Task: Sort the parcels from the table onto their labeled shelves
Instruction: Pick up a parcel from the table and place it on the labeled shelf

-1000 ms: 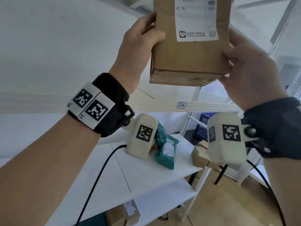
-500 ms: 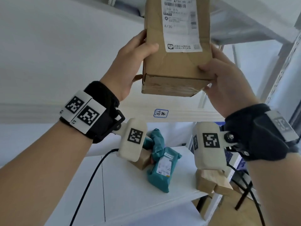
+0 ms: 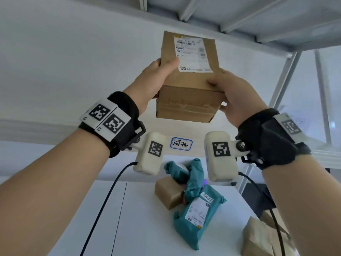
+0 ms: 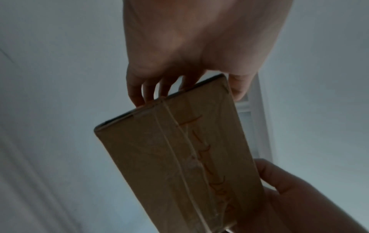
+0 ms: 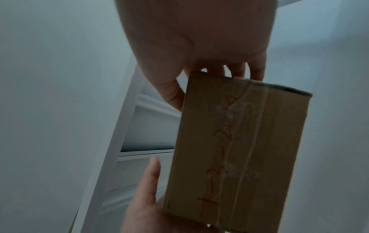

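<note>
A brown cardboard parcel [image 3: 188, 84] with a white shipping label is held up in the air between both hands, above a white shelf edge that carries a handwritten label [image 3: 181, 144]. My left hand [image 3: 156, 78] grips its left side, thumb on the labelled face. My right hand [image 3: 228, 93] grips the right side, thumb on the front face. In the left wrist view the taped end of the parcel [image 4: 179, 157] shows with my left fingers [image 4: 147, 89] behind it. The right wrist view shows the same taped end [image 5: 235, 149].
On the lower white shelf [image 3: 140, 218] lie a small brown box [image 3: 167, 193], two teal mailer bags [image 3: 197, 213] and a crumpled brown parcel [image 3: 262, 239] at the right edge. A grey shelf underside [image 3: 239, 17] hangs overhead. A white upright post [image 3: 284, 76] stands at the right.
The parcel sits lower and nearer the middle of the head view than before, and the shelf overhead and the handwritten label have come into view. Both hands keep their grip.
</note>
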`<act>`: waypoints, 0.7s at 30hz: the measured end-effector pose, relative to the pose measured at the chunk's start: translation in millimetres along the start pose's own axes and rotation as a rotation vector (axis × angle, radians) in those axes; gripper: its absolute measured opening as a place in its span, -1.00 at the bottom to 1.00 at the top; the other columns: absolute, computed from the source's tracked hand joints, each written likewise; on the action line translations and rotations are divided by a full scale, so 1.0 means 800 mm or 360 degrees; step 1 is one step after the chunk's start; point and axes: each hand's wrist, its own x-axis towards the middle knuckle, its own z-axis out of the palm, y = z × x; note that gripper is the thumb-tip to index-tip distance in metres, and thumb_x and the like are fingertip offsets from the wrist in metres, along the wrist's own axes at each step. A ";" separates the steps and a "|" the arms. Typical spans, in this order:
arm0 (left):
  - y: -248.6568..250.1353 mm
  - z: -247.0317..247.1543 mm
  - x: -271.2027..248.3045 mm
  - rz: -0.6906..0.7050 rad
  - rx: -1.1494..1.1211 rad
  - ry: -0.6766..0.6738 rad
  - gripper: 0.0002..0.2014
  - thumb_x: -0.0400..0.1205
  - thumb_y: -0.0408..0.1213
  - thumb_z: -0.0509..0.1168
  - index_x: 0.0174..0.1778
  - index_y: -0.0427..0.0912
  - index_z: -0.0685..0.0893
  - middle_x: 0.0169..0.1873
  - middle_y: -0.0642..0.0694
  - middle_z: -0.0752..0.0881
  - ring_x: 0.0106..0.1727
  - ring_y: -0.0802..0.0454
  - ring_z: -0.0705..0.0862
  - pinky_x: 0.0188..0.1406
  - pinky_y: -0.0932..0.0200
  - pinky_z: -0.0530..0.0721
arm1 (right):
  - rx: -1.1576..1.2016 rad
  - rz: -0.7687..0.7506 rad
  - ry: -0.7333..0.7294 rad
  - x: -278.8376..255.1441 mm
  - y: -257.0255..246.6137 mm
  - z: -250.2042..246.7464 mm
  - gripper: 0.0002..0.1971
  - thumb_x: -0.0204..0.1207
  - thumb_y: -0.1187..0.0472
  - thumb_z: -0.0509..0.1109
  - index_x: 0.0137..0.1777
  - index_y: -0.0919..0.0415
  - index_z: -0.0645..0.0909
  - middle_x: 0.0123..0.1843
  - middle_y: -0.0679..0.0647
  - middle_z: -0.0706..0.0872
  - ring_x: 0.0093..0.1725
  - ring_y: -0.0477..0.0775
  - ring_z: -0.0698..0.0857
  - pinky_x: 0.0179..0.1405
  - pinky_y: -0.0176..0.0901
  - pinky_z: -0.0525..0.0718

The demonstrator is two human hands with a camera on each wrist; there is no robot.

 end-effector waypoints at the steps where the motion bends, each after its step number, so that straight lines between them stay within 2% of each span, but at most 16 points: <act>1: -0.004 0.002 0.005 -0.0041 0.0047 0.0007 -0.46 0.65 0.18 0.12 0.53 0.06 0.47 0.33 0.15 0.67 0.27 0.19 0.65 0.25 0.18 0.58 | -0.0019 0.0046 -0.0001 0.006 0.002 0.001 -0.71 0.56 0.25 0.26 0.21 -0.02 0.66 -0.14 -0.16 0.73 -0.19 -0.12 0.64 -0.21 -0.26 0.58; 2: -0.006 0.004 0.007 -0.0079 0.0086 0.0016 -0.43 0.62 0.19 0.14 0.53 0.04 0.46 0.36 0.12 0.65 0.35 0.11 0.61 0.37 0.08 0.54 | -0.0038 0.0092 0.0004 0.012 0.004 0.002 -0.74 0.56 0.23 0.28 0.18 -0.02 0.66 -0.14 -0.15 0.73 -0.18 -0.11 0.65 -0.19 -0.24 0.59; 4: -0.009 0.010 0.009 -0.0142 0.0160 0.0032 -0.35 0.56 0.23 0.16 0.53 0.00 0.46 0.40 0.07 0.62 0.41 0.03 0.57 0.46 -0.03 0.48 | -0.0072 0.0172 0.0023 0.020 0.009 0.001 -0.83 0.56 0.20 0.30 0.07 -0.01 0.67 -0.14 -0.12 0.72 -0.14 -0.07 0.66 -0.11 -0.19 0.65; 7: -0.014 0.017 0.013 -0.0198 0.0209 0.0049 -0.28 0.43 0.27 0.16 0.48 -0.01 0.53 0.36 0.04 0.65 0.37 0.00 0.60 0.42 -0.04 0.51 | -0.0096 0.0290 0.0039 0.029 0.013 -0.005 -0.94 0.56 0.14 0.34 -0.13 0.00 0.62 -0.15 -0.07 0.68 -0.08 0.00 0.66 0.08 -0.08 0.69; 8: -0.016 0.018 0.014 -0.0217 0.0210 0.0049 -0.30 0.44 0.26 0.16 0.46 -0.01 0.55 0.33 0.02 0.67 0.34 -0.01 0.63 0.38 -0.02 0.53 | -0.0103 0.0332 0.0032 0.030 0.014 -0.007 -0.95 0.56 0.12 0.35 -0.11 0.02 0.61 -0.16 -0.05 0.66 -0.10 0.00 0.66 0.01 -0.10 0.72; 10: -0.022 0.021 0.017 -0.0277 0.0238 0.0064 -0.31 0.45 0.26 0.18 0.45 -0.01 0.56 0.33 0.00 0.68 0.32 -0.02 0.64 0.37 -0.01 0.55 | -0.0111 0.0398 0.0007 0.032 0.017 -0.009 -0.90 0.57 0.09 0.35 0.00 0.08 0.60 -0.19 -0.03 0.63 -0.21 -0.03 0.64 -0.24 -0.21 0.71; 11: -0.026 0.022 0.019 -0.0310 0.0265 0.0079 -0.27 0.41 0.28 0.19 0.47 -0.01 0.55 0.36 0.00 0.66 0.35 -0.03 0.63 0.41 -0.03 0.52 | -0.0119 0.0418 -0.0003 0.033 0.020 -0.009 -0.85 0.57 0.07 0.35 0.06 0.09 0.59 -0.20 -0.03 0.62 -0.24 -0.04 0.63 -0.27 -0.23 0.69; 13: -0.030 0.024 0.021 -0.0344 0.0309 0.0105 -0.23 0.39 0.29 0.19 0.50 -0.01 0.52 0.40 0.00 0.63 0.41 -0.05 0.59 0.45 -0.05 0.48 | -0.0150 0.0433 -0.0023 0.037 0.025 -0.009 -0.81 0.57 0.03 0.34 0.10 0.09 0.57 -0.20 -0.03 0.63 -0.23 -0.04 0.62 -0.12 -0.19 0.67; 14: -0.029 0.025 0.021 -0.0338 0.0320 0.0104 -0.30 0.46 0.25 0.17 0.49 -0.02 0.53 0.38 0.00 0.64 0.40 -0.05 0.59 0.43 -0.02 0.49 | -0.0165 0.0439 -0.0029 0.039 0.027 -0.010 -0.80 0.56 0.01 0.33 0.09 0.07 0.57 -0.19 -0.04 0.63 -0.21 -0.03 0.62 -0.04 -0.16 0.65; 16: -0.030 0.024 0.024 -0.0338 0.0318 0.0096 -0.46 0.62 0.13 0.13 0.46 -0.04 0.57 0.29 0.00 0.67 0.31 -0.02 0.62 0.33 0.04 0.51 | -0.0195 0.0451 -0.0034 0.044 0.029 -0.011 -0.82 0.56 -0.02 0.32 0.04 0.05 0.58 -0.19 -0.04 0.63 -0.19 -0.03 0.62 -0.01 -0.14 0.64; 19: -0.034 0.024 0.028 -0.0372 0.0293 0.0099 -0.55 0.67 0.09 0.08 0.33 -0.06 0.65 0.06 -0.01 0.71 0.07 0.00 0.67 0.13 0.09 0.55 | -0.0248 0.0469 -0.0063 0.049 0.031 -0.012 -0.79 0.56 -0.04 0.30 0.06 0.05 0.57 -0.16 -0.03 0.62 -0.16 -0.01 0.62 -0.03 -0.13 0.63; 21: -0.035 0.024 0.029 -0.0410 0.0273 0.0100 -0.57 0.67 0.10 0.08 0.24 -0.06 0.68 -0.02 -0.01 0.70 -0.01 0.00 0.66 0.03 0.11 0.55 | -0.0301 0.0473 -0.0088 0.052 0.031 -0.012 -0.77 0.57 -0.05 0.29 0.11 0.04 0.55 -0.14 -0.03 0.62 -0.14 0.01 0.62 -0.03 -0.12 0.63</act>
